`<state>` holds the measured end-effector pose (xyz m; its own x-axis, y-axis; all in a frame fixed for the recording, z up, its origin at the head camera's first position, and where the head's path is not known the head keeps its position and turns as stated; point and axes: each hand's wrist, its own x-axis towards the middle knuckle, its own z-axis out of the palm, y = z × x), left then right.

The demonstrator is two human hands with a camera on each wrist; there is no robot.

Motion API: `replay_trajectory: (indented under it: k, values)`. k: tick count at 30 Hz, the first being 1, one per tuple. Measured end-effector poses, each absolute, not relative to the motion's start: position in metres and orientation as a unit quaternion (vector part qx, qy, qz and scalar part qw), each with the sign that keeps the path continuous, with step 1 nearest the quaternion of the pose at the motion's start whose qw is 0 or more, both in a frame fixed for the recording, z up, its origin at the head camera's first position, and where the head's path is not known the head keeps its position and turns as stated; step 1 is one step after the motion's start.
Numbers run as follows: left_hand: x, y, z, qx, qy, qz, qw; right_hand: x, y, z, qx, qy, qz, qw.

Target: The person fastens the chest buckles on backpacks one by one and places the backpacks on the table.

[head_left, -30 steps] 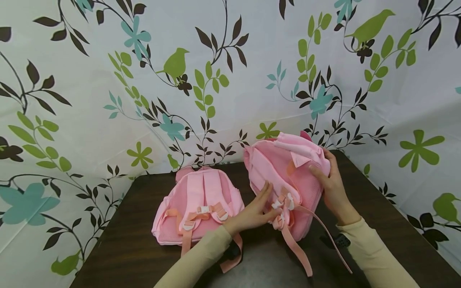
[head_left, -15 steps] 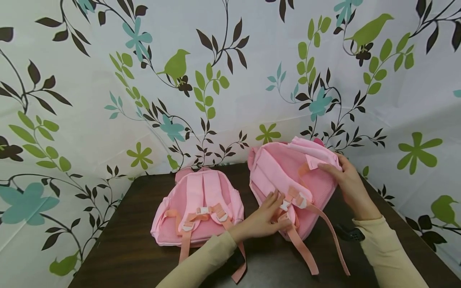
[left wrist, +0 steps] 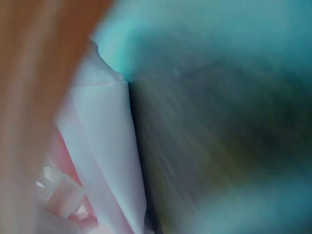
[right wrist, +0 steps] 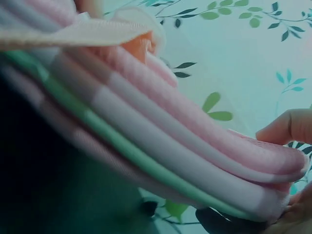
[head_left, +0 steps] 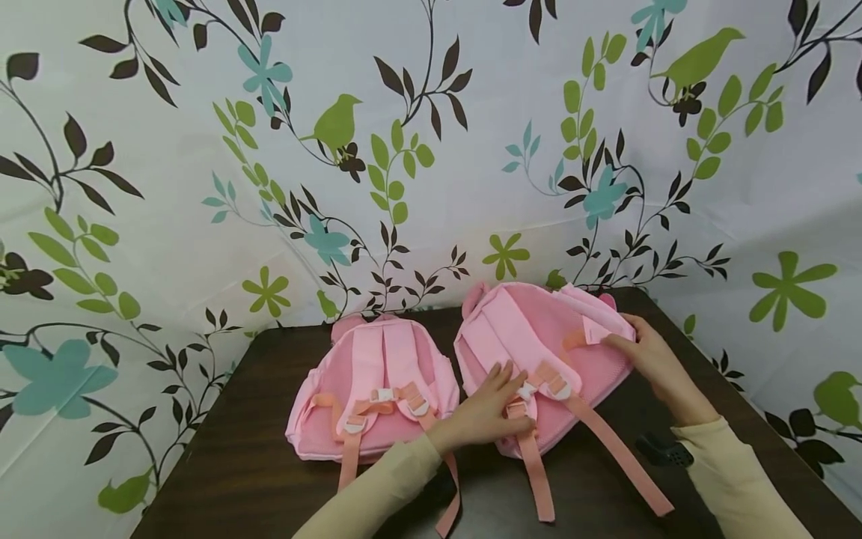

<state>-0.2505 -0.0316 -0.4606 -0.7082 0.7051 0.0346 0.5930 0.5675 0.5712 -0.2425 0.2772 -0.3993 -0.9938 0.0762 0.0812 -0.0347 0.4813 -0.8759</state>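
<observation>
Pinching the bag (head_left: 555, 348) at one edge between its fingers, the right hand (head_left: 660, 365) might drop it, because the left hand (head_left: 486, 414) just touches, fingers spread.

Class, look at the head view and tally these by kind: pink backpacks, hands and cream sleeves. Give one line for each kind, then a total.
Pink backpacks: 2
Hands: 2
Cream sleeves: 2
Total: 6
</observation>
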Motion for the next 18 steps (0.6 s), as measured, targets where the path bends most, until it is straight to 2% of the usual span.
replay_trajectory:
  k: [11,18]
  values:
    - [-0.268,-0.046,-0.454,0.392,0.887,0.213,0.117,-0.238,0.285,-0.425,-0.001,-0.877,0.481,-0.008]
    - [-0.276,-0.053,-0.449,0.404,0.880,0.195,0.155,-0.233,0.291,-0.433,0.004,-0.892,0.451,-0.045]
